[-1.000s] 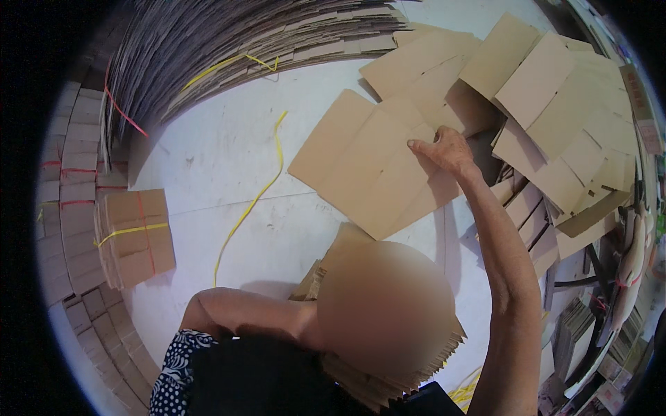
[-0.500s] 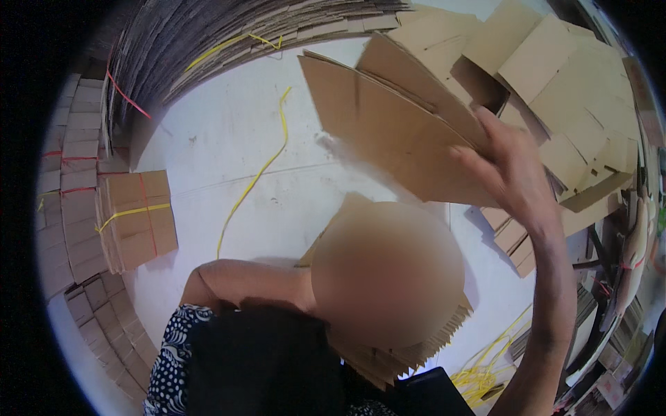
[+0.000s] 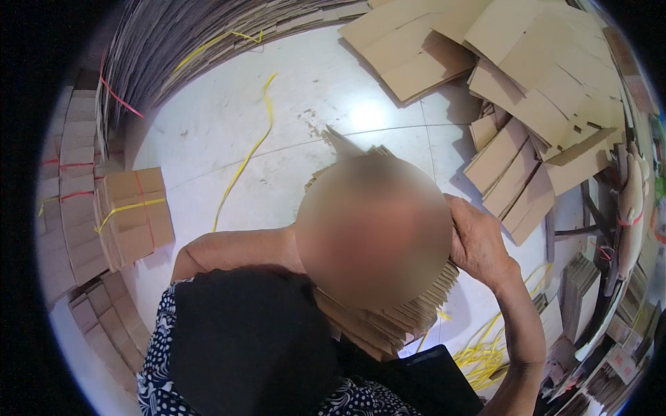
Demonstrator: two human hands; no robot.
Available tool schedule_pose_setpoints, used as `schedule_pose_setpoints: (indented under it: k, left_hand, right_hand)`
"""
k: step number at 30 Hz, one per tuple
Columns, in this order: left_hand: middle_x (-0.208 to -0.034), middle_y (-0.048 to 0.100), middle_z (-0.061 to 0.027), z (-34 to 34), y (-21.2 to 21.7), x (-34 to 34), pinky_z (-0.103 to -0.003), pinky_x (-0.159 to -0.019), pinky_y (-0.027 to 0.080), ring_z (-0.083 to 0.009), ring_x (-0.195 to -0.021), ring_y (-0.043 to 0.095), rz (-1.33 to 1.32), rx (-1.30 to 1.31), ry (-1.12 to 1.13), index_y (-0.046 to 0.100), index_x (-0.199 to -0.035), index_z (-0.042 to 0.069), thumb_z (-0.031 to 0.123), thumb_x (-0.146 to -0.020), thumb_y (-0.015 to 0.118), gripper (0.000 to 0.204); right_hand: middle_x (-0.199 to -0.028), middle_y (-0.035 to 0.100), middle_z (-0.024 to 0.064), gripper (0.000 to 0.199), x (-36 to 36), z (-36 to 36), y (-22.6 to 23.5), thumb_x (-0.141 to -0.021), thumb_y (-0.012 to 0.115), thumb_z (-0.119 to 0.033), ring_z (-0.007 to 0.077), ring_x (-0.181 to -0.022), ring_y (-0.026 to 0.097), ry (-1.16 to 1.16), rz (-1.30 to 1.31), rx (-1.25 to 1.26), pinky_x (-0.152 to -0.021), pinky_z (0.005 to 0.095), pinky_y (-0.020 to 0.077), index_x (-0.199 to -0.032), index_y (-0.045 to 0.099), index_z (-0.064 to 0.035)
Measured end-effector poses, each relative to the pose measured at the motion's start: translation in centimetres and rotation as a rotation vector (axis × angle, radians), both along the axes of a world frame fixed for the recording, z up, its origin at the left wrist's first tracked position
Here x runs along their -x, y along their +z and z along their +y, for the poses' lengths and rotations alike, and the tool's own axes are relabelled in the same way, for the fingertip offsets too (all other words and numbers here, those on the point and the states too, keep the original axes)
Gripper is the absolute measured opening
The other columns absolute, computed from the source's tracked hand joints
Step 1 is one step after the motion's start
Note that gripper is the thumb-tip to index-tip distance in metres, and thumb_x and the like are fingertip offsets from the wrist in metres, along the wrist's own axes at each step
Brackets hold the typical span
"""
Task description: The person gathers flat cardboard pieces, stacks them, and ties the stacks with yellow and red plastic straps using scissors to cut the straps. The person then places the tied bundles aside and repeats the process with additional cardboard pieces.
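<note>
A thick stack of cardboard sheets point(image 3: 388, 322) with uneven, fanned edges stands close in front of me. A round blur covers most of its upper part. At the stack's right side, my right hand point(image 3: 480, 239) is closed with its fingers curled in against the cardboard; the fingertips are hidden by the blur. My left forearm point(image 3: 239, 251) reaches across from the left to the same stack. The left hand itself lies behind the blur, so its fingers do not show. A thin cardboard corner point(image 3: 341, 142) sticks out beyond the stack's far side.
Loose flat cardboard point(image 3: 534, 76) is heaped at the far right. A tied cardboard bundle point(image 3: 139, 215) stands at left, near a tall curved stack point(image 3: 159, 48). One yellow strap point(image 3: 246, 163) lies on the white floor point(image 3: 201, 152); tangled yellow strapping point(image 3: 482, 360) lies at lower right.
My right hand has come down and nearer, from holding cardboard sheets up at the far right to the stack's right side. The raised sheets no longer show there. The view has shifted slightly.
</note>
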State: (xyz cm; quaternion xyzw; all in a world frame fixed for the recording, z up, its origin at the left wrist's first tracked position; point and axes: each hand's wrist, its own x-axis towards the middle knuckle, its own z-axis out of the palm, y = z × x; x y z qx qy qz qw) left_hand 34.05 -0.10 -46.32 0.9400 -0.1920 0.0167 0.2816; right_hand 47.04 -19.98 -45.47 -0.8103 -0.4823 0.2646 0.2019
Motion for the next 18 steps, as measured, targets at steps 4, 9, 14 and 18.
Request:
schedule_pose_setpoints:
  k: [4, 9, 14, 18]
  left_hand:
    - [-0.095, 0.051, -0.0121, -0.6, -0.6, 0.1, -0.039, -0.069, 0.046, -0.0275, -0.084, 0.052, -0.013, 0.109, 0.063, 0.055, -0.100, 0.002, 0.013, -0.071, 0.067, 0.034]
    - [-0.100, 0.051, -0.0127, -0.6, -0.8, 1.0, -0.040, -0.074, 0.045, -0.0286, -0.087, 0.050, 0.004, 0.167, 0.119, 0.055, -0.105, 0.001, 0.009, -0.068, 0.071, 0.041]
    - [-0.091, 0.049, -0.0096, -1.2, 0.4, -0.1, -0.042, -0.069, 0.042, -0.0275, -0.084, 0.050, -0.085, 0.097, 0.054, 0.057, -0.101, 0.003, 0.010, -0.067, 0.072, 0.038]
    - [-0.086, 0.049, -0.0101, -1.9, 1.3, -0.8, -0.041, -0.066, 0.042, -0.0274, -0.078, 0.051, -0.013, 0.022, 0.008, 0.058, -0.092, 0.005, 0.011, -0.069, 0.070, 0.027]
  right_hand:
    - [-0.094, 0.060, 0.0214, 0.042, -0.5, -0.9, 0.0, -0.092, 0.048, -0.035, 0.0392, -0.084, 0.060, -0.026, 0.053, -0.066, -0.073, 0.0444, 0.0485, -0.117, 0.050, -0.0012]
    - [-0.091, 0.060, 0.0255, 0.037, -1.8, -2.3, -0.1, -0.089, 0.048, -0.028, 0.0414, -0.082, 0.059, -0.132, 0.221, -0.071, -0.073, 0.0433, 0.0478, -0.111, 0.056, 0.0007]
    - [-0.082, 0.059, 0.0263, 0.037, -2.7, -3.2, 0.0, -0.088, 0.047, -0.028, 0.0401, -0.078, 0.060, -0.227, 0.284, -0.139, -0.072, 0.0413, 0.0479, -0.108, 0.057, 0.0014]
    - [-0.082, 0.060, 0.0259, 0.037, -3.0, -3.4, -0.4, -0.087, 0.047, -0.024, 0.0394, -0.077, 0.060, -0.212, 0.341, -0.081, -0.073, 0.0416, 0.0483, -0.112, 0.055, 0.0014]
